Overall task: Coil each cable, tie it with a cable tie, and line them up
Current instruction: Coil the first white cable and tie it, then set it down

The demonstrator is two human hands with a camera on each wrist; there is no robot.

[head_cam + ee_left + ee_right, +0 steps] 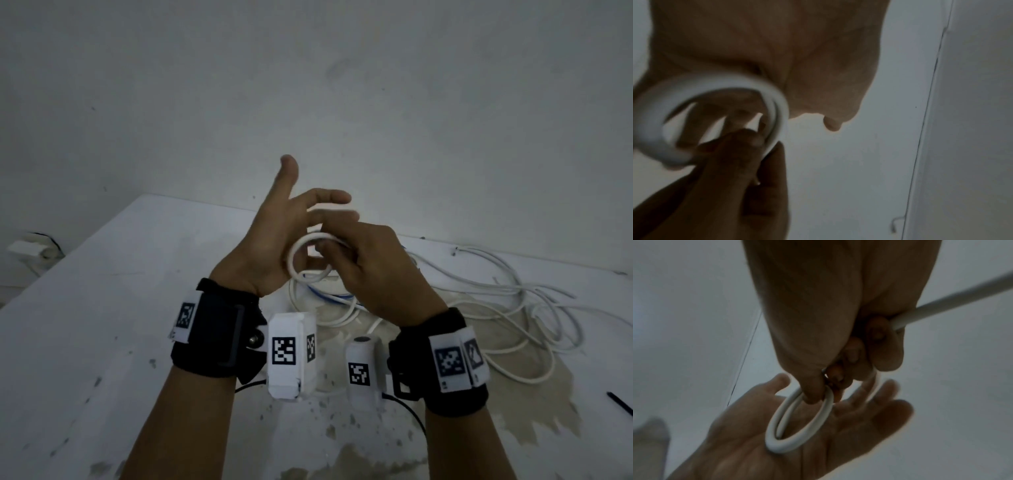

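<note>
Winding this neatly probably means keeping each new turn the same size as the small white coil (800, 423) and flat against it, feeding slack in slowly. The right hand (373, 274) pinches that coil up off the table (102, 308); the left hand (270, 236) is spread, palm just left of it. The loose cable (513, 308) trails right.

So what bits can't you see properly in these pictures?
- Cable's loose end: right hand covers it in the head view; the coil is partly hidden too.
- Coil in the left wrist view: blurred, so the turns can't be counted.
- Black strip on the table: cut off by the right edge, perhaps a tie.
- Left hand: smeared in the right wrist view.
</note>
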